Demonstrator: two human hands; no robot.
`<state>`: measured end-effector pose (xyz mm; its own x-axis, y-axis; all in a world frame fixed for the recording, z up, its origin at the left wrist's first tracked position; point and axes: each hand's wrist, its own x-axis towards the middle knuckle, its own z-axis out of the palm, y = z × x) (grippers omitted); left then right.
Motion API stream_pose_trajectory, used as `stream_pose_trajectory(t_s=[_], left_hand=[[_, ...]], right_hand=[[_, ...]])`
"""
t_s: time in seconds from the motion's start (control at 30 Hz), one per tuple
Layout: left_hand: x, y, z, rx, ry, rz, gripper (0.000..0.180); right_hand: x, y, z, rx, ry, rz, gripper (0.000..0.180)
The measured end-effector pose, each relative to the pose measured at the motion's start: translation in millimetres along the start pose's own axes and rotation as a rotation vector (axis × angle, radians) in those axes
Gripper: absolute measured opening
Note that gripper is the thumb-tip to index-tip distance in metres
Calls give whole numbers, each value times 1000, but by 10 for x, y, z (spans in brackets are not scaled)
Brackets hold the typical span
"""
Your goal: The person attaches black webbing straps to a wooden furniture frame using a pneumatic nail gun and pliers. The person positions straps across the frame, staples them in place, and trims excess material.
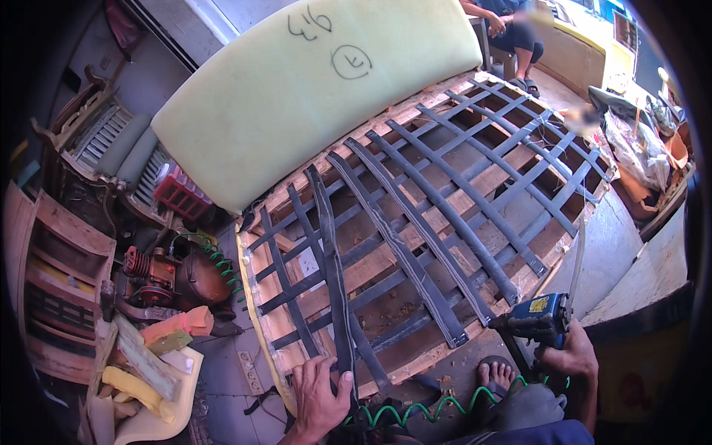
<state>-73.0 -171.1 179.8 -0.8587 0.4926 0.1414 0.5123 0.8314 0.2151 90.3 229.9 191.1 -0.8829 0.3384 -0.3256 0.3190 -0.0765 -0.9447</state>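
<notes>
A wooden sofa frame (256, 297) lies before me, crossed by a lattice of dark elastic webbing straps (437, 200). My left hand (320, 397) rests at the near rail, its fingers laid over the wood and its thumb apart, beside a lengthwise black strap (334, 274). That strap runs down past the thumb over the near edge. My right hand (571, 354) is wrapped round the handle of a blue and black air staple gun (535, 317). The gun's nose points left, close to the near rail by a strap end. A pale foam-covered backrest (311, 96) rises along the far side.
A green coiled air hose (437, 408) crosses below the frame, near my bare foot (495, 371). An air compressor (167, 274), foam scraps (133, 389) and a red plastic crate (182, 193) stand at left. Bagged material (634, 148) lies at right. Another person (512, 37) sits at far right.
</notes>
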Motion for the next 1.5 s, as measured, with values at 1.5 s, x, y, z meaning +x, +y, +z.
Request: stream_pose_trajectory(t_s=[1.5], left_hand=[[-508, 1454, 1919, -1071, 321, -394, 22]], right_hand=[[-79, 45, 463, -414, 86, 304, 27]])
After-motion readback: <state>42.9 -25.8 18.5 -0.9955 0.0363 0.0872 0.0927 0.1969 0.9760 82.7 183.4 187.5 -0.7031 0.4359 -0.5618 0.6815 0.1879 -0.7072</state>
